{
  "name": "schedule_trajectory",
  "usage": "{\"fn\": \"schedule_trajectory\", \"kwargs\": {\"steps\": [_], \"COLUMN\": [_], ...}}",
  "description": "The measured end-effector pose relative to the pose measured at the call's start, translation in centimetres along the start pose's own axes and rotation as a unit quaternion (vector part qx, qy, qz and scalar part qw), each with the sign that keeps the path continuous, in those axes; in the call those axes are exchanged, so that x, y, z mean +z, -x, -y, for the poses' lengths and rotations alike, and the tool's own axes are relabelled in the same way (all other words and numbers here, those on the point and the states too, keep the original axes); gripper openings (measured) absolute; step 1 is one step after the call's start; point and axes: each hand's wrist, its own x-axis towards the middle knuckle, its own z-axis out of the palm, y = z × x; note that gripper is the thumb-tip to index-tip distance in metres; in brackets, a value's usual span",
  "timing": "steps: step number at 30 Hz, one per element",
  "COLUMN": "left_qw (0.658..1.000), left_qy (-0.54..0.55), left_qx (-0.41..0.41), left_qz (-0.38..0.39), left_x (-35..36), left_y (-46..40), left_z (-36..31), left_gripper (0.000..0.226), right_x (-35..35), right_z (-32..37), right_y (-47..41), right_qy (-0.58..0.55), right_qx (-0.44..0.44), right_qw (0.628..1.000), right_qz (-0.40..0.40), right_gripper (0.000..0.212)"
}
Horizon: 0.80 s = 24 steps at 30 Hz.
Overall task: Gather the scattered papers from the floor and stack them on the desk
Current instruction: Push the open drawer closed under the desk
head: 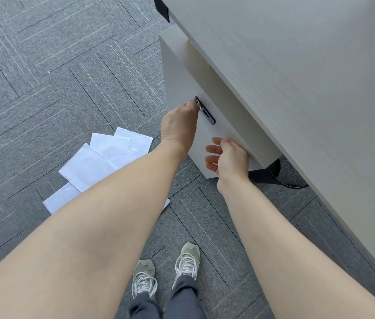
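Observation:
Several white papers lie overlapping on the grey carpet left of the cabinet, partly hidden under my left forearm. The pale wooden desk fills the upper right. My left hand reaches to the black lock strip on the front of the cabinet under the desk, and its fingertips pinch the small metal key at the strip's top. My right hand hovers by the cabinet's lower front corner with its fingers loosely curled. A pale patch behind that wrist may be a sheet; I cannot tell.
My two feet in grey sneakers stand on the carpet close to the papers. A black round base sits on the floor behind the cabinet, under the desk edge. Open carpet stretches to the left and far side.

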Motion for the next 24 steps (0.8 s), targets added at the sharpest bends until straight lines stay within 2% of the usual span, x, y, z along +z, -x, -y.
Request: {"fn": "schedule_trajectory", "kwargs": {"steps": [3,6,17,24], "left_qw": [0.994,0.981,0.954,0.925], "left_qy": [0.103,0.189,0.266,0.314], "left_qx": [-0.029,-0.046,-0.131,-0.212], "left_qz": [-0.010,-0.012,0.047,0.025], "left_x": [0.1,0.4,0.1,-0.4], "left_y": [0.0,0.0,0.8,5.7], "left_z": [0.2,0.5,0.6,5.6], "left_gripper": [0.030,0.032,0.030,0.023], "right_x": [-0.1,-0.1,0.0,2.3], "right_z": [-0.1,-0.1,0.1,-0.9], "right_y": [0.0,0.0,0.5,2.8], "right_qy": [-0.005,-0.012,0.000,0.054], "right_qx": [0.003,0.004,0.007,0.004], "right_qw": [1.000,1.000,1.000,0.996], "right_qz": [0.002,0.004,0.008,0.068], "right_gripper": [0.027,0.026,0.023,0.021]}}
